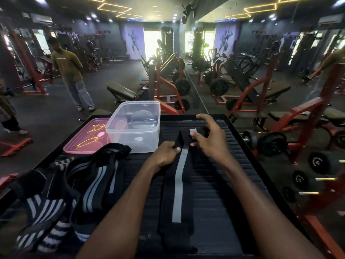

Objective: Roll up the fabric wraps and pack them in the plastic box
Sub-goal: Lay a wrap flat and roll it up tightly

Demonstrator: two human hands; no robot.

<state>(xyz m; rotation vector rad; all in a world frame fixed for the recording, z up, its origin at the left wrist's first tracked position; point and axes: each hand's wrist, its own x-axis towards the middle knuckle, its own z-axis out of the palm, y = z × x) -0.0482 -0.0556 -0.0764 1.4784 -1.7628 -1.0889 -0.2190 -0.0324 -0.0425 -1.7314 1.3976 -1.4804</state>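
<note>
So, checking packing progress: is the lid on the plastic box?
No, the plastic box stands open, with the pink lid lying flat beside it.

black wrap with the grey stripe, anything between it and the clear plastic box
Nothing visible. The black fabric wrap with a grey stripe lies right of the clear plastic box, which is open-topped; its pink lid sits on the box's far side.

Black wraps, grey stripes, pink lid

A long black fabric wrap [179,186] is showing one grey stripe down its middle; the heaped black fabric wraps [74,186] beside it are showing grey and white stripes. The clear rectangular plastic box [134,126] is looking milky, the flat pink plastic lid [84,137] is reflecting yellow light lines, and the ribbed black table surface [220,184] is lying dark beneath.
</note>
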